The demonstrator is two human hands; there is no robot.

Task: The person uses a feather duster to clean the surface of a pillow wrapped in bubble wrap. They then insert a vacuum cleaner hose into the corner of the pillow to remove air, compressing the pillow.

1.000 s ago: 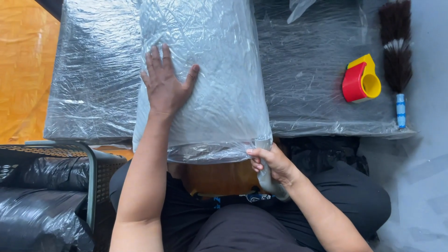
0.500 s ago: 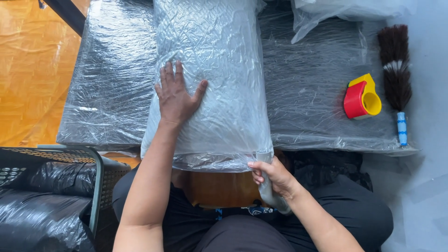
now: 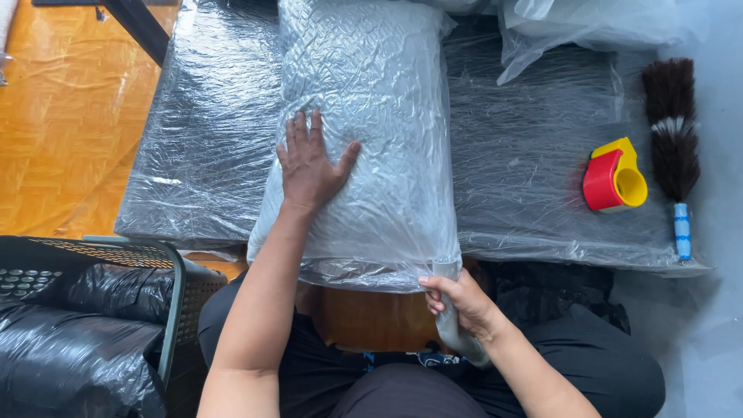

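A left hand (image 3: pixel 309 166) presses flat, fingers spread, on a plastic-wrapped bundle (image 3: pixel 364 131) on a film-covered table (image 3: pixel 534 162); the right hand (image 3: pixel 458 303) pinches its near-right corner. Tape dispenser (image 3: pixel 615 178) and brush (image 3: pixel 670 131) lie far right; wooden floor (image 3: pixel 54 131) left.

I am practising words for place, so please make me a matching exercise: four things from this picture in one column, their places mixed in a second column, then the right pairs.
Things:
1. left hand
2. right hand
3. tape dispenser
4. brush

Places:
A. far right, beside the dispenser
B. flat on top of the plastic-wrapped bundle
C. on the wrapped surface, right of the bundle
D. at the bundle's near right corner, gripping plastic

Pairs: 1-B, 2-D, 3-C, 4-A
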